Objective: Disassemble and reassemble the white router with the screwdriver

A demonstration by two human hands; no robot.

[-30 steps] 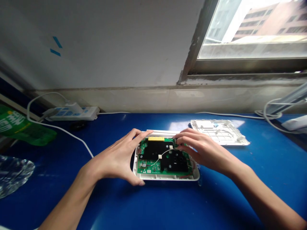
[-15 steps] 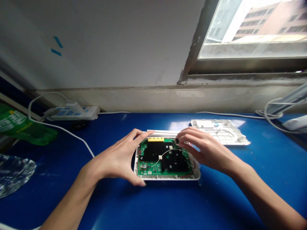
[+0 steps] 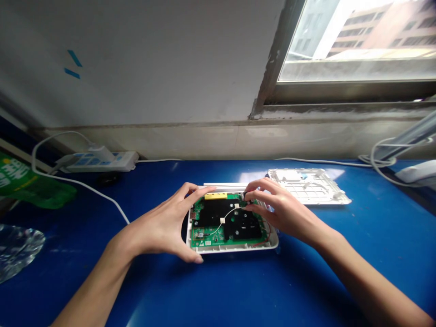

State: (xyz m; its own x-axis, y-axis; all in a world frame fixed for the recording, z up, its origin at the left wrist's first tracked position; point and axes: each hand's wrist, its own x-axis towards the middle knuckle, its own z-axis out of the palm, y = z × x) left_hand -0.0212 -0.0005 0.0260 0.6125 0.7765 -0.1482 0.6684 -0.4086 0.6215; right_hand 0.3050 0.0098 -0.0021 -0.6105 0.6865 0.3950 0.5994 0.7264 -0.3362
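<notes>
While both hands (image 3: 160, 229) (image 3: 282, 210) grip it, the open router (image 3: 231, 222) lies lengthwise left-right.

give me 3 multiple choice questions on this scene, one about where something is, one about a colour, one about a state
1. Where does the loose white plastic cover lie?
A. on the blue table, beyond the right hand
B. under the left hand
C. on the window sill

2. What colour is the small block at the far edge of the green circuit board?
A. red
B. yellow
C. purple

3. In what state is the white plastic case between the hands?
A. closed
B. wrapped in foil
C. open, board exposed

Answers: 1 A, the cover rests flat on the table, right of the case. 2 B, the block is plainly yellow. 3 C, the board and its thin white wire show uncovered.
</notes>
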